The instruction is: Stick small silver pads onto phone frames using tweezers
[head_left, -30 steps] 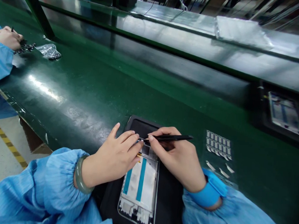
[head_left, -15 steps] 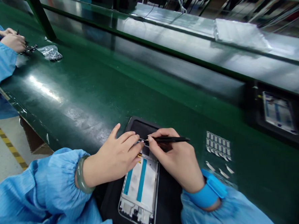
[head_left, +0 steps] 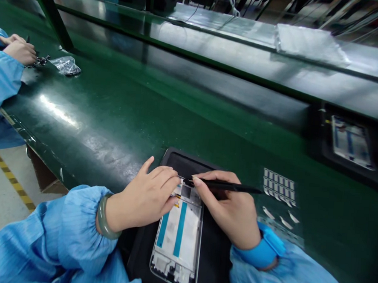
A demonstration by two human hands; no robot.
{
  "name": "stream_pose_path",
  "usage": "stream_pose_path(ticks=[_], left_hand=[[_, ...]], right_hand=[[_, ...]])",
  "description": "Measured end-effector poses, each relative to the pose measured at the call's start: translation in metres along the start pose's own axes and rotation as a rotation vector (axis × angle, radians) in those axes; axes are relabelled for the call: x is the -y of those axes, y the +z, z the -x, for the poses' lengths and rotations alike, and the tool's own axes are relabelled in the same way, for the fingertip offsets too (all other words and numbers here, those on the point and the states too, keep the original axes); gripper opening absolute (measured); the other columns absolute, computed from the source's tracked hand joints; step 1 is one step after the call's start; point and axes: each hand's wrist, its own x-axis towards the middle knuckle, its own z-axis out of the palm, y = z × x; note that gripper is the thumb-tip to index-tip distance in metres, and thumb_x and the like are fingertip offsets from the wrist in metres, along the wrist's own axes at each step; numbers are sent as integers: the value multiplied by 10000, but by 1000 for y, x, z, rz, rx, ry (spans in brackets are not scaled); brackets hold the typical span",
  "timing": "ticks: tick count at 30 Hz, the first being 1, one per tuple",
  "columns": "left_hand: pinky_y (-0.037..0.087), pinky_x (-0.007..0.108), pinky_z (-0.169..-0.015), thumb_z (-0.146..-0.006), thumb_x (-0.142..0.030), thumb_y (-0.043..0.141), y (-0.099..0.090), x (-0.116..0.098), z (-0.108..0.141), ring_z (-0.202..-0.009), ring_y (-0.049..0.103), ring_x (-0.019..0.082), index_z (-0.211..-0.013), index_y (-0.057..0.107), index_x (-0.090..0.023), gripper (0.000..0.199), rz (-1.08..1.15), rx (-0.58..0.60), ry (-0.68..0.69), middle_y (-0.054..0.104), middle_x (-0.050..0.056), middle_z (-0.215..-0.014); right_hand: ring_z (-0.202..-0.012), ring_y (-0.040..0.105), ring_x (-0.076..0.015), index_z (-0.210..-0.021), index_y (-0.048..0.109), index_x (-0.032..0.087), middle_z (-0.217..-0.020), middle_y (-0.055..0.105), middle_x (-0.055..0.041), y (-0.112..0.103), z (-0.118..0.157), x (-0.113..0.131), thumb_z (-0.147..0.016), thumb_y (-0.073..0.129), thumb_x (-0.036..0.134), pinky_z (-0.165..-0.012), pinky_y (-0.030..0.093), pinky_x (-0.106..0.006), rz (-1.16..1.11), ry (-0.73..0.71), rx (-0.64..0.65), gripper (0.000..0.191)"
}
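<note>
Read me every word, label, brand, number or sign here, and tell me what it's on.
No text can be read.
Phone frame: any print is too small.
Black tool: no readable marking.
Sheet of small pieces: too small.
Far frame: too blurred.

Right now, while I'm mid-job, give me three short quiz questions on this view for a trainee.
1. Which hand holds the slim black pen-shaped tool?
2. True or false: the grid of small pale rectangles lies to the right of the silver rectangular phone frame.
3. How many flat blue strips show on that frame: (a) one, (b) two, (c) five?

Key: 1. The right hand. 2. True. 3. (b).
</note>
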Motion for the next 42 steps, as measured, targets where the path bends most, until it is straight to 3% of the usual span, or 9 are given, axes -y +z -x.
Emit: stream_pose_path(ticks=[5, 11, 18, 42], left_hand=[[296, 454, -1069, -938, -262, 425, -3, 2, -7, -1113, 513, 201, -1128, 508, -133, 245, 50, -11, -32, 589, 66, -1142], [464, 360, -796, -927, -221, 445, -4, 10, -20, -954, 537, 199, -1072, 538, -153, 185, 91, -18, -46, 588, 52, -1027], [480, 333, -787, -889, -196, 485, 4, 12, -25, -910, 507, 197, -950, 589, -125, 140, 101, -77, -55, 551, 74, -987], [471, 283, -688, -855, -218, 542, 4, 10, -35, -850, 508, 175, -791, 574, -147, 101, -10, -65, -125, 553, 42, -894]], right_hand=[[-735, 624, -185, -878, 587, 223, -810, 624, -23, 0, -1, 0, -863, 613, 269, -650, 528, -307, 3, -39, 0, 54], [-733, 628, -190, -880, 589, 220, -808, 632, -26, 0, -1, -3, -865, 608, 288, -652, 537, -315, 30, -67, -1, 73], [-732, 626, -181, -885, 591, 217, -812, 628, -20, 2, -1, -3, -867, 609, 275, -653, 532, -298, 43, -88, -8, 63], [-731, 624, -170, -871, 598, 208, -807, 623, -18, 3, -1, -3, -871, 609, 264, -631, 513, -267, 95, -137, -28, 57]])
